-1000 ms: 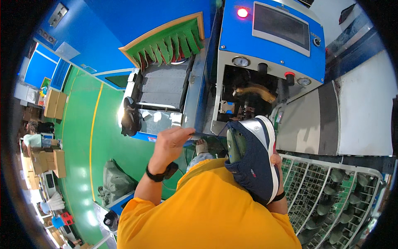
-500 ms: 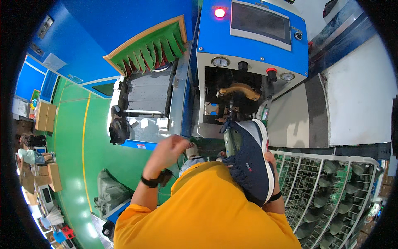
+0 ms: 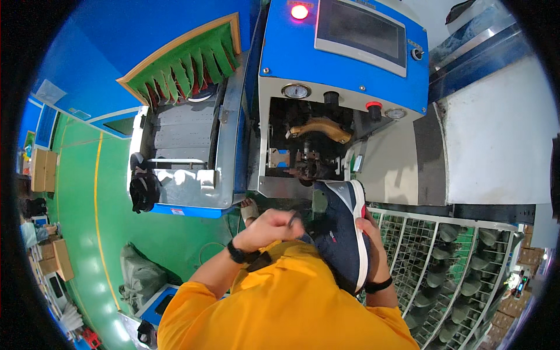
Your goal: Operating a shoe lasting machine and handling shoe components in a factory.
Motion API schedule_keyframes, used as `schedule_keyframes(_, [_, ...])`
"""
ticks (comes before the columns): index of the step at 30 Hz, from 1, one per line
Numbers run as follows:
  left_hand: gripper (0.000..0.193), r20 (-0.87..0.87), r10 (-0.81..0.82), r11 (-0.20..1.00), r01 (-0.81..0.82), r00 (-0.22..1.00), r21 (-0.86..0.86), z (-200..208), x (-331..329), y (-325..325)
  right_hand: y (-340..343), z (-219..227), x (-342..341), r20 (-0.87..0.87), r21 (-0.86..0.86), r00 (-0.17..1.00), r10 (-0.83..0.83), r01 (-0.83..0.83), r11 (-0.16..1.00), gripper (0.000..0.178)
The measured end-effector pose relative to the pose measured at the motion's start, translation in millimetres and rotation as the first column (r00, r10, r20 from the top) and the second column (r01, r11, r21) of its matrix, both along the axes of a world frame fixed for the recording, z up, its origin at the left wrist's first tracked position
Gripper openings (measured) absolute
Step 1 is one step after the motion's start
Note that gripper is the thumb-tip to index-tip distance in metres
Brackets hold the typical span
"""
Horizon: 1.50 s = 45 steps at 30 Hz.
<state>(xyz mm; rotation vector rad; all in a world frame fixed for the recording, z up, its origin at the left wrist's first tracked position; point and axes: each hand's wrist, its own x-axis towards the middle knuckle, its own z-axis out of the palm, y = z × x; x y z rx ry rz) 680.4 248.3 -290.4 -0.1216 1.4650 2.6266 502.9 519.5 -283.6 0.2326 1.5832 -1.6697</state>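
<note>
A navy sneaker (image 3: 337, 240) with a white sole and a grey and red patch stands on end in front of my torso. My right hand (image 3: 375, 242) grips it along the sole on its right side. A green shoe last (image 3: 319, 202) shows in its opening. My left hand (image 3: 269, 230) is closed just left of the shoe, fingers curled, with a small dark piece at the fingertips that I cannot make out. Beyond the shoe's upper end, a blue and white machine (image 3: 344, 96) holds a curved brass-coloured part (image 3: 319, 129) in its dark bay.
Left of the machine a conveyor (image 3: 181, 131) runs out below a green fringed curtain (image 3: 192, 63), with a dark shoe (image 3: 144, 189) at its corner. A wire rack (image 3: 434, 217) with several grey-green lasts stands at the right. A grey bag (image 3: 140, 274) lies on the green floor.
My left hand has moved right, up to the shoe's side. The shoe and my right hand have shifted slightly left in view, as has the whole scene.
</note>
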Motion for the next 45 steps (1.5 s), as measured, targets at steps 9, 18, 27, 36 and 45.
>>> schedule_keyframes(9, [0.016,0.433,0.181,0.968,-0.237,0.883,0.078,-24,28,-20,-90,33,-45,-0.533,0.15,0.802,0.268,-0.222,0.963,0.106])
schedule_keyframes(18, [0.021,0.54,0.288,0.922,-0.381,0.791,0.067,-64,10,-39,-177,11,-64,-0.332,0.889,0.335,0.881,-0.201,0.412,0.126])
schedule_keyframes(27, [0.024,0.477,0.28,0.943,-0.332,0.833,0.026,-65,5,-56,-196,-1,-68,-0.321,0.937,0.314,0.894,-0.036,0.349,0.121])
schedule_keyframes(36, [0.022,0.502,0.356,0.933,-0.332,0.788,-0.14,-58,4,-79,-182,-5,-55,-0.475,0.88,0.209,0.855,0.115,0.461,0.119])
schedule_keyframes(45, [0.03,0.456,0.06,0.997,-0.076,0.888,0.015,-26,-20,-57,-111,-1,25,-0.683,0.726,0.078,0.726,0.182,0.663,0.114])
